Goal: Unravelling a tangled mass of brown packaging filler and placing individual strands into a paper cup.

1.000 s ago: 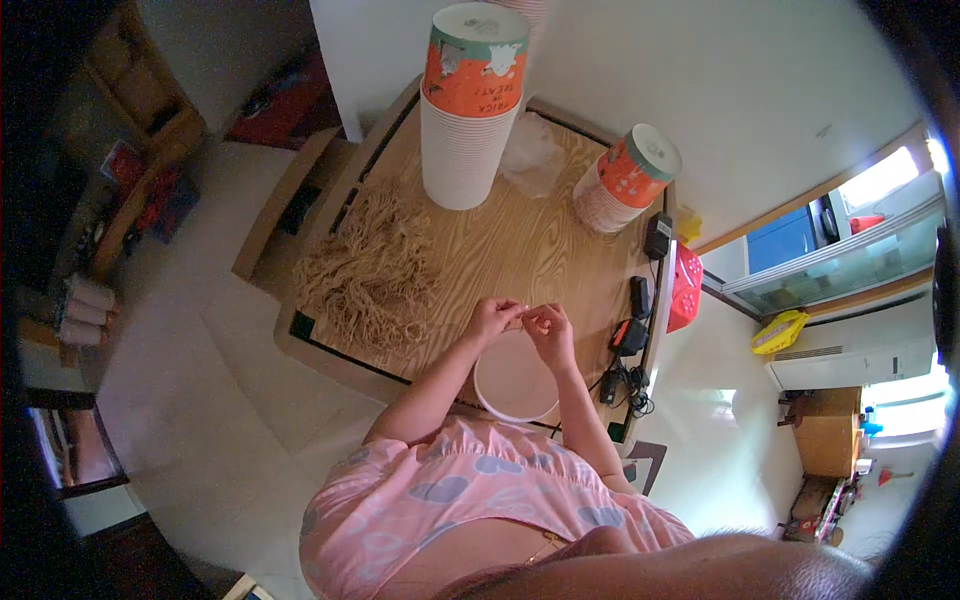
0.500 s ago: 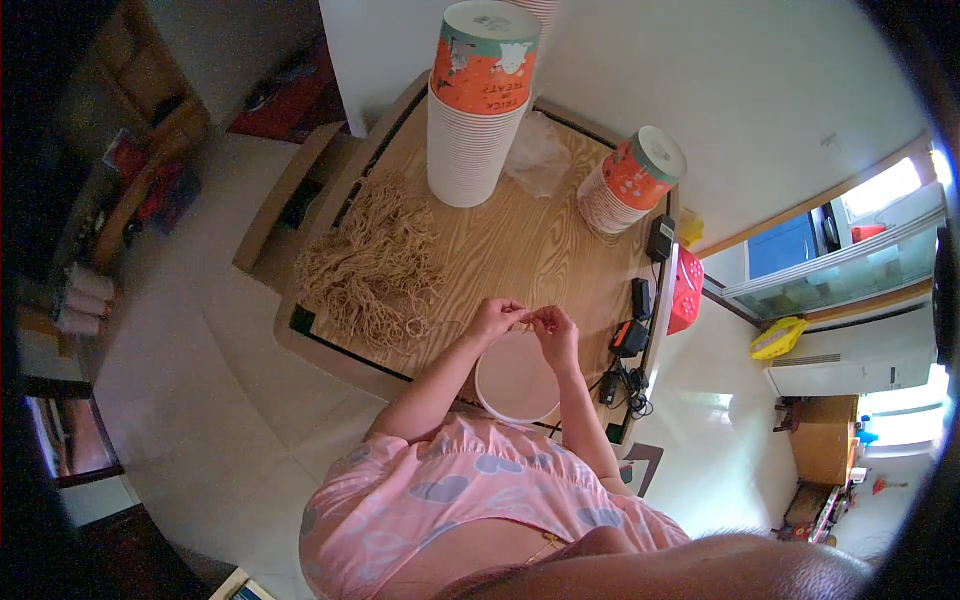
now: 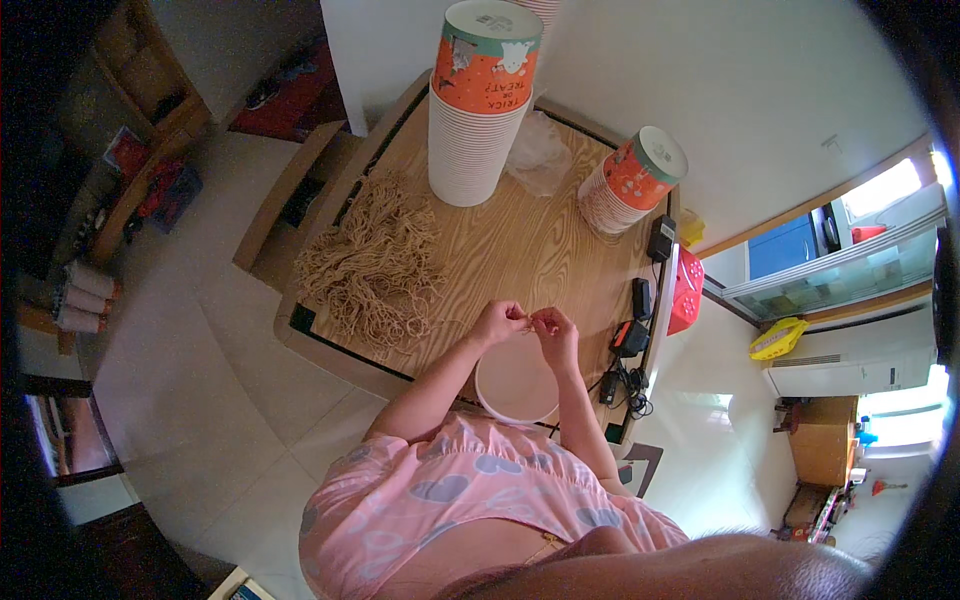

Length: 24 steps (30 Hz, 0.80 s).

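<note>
My left hand (image 3: 502,323) and my right hand (image 3: 556,335) meet at the far rim of a white paper bucket (image 3: 517,380). The bucket stands at the table's near edge, its open mouth facing up against my body. Both hands are closed in a pinch, fingertips almost touching, on a thin tan piece of cord (image 3: 528,324); its ends are too small to make out. Left of my hands spreads a loose heap of tan cord pieces (image 3: 375,265).
A tall stack of upturned orange-and-white paper buckets (image 3: 470,150) stands at the table's back, a shorter stack (image 3: 622,190) at back right. Between them lies a clear plastic bag (image 3: 540,155). Black adapters and cables (image 3: 628,345) line the right edge, beside a red plastic container (image 3: 685,290).
My fingertips have shifted slightly at the bucket's rim and still pinch the cord. The bucket, the cord heap and the stacks stay in place.
</note>
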Tool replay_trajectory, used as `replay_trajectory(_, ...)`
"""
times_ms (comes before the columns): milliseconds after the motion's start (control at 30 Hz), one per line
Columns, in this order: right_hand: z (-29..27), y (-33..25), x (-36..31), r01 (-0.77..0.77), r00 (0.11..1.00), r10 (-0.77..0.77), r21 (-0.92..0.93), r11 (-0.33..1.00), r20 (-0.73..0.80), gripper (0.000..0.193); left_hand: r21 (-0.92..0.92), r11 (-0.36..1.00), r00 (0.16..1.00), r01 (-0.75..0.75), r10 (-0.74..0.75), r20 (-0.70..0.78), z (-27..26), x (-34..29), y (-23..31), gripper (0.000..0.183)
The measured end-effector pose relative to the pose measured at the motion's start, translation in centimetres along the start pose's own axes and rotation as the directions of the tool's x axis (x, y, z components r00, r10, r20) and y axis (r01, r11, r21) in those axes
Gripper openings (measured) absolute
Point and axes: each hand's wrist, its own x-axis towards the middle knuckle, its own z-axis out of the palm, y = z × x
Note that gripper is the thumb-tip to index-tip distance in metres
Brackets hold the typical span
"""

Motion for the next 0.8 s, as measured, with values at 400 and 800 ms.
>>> replay_trajectory(400,-0.1,2.1,0.8,-0.212,0.976,0.213,-0.030,0.977,0.046,0.019,0.499,0.846,0.962,-0.186,0.260,-0.083,1.0,-1.2,1.5,0.017)
replay_trajectory(800,-0.3,2.1,0.8,-0.155,0.982,0.132,0.177,0.972,0.135,0.011,-0.034,0.999,0.999,0.010,-0.012,-0.037,0.2,-1.1,-0.1,0.009)
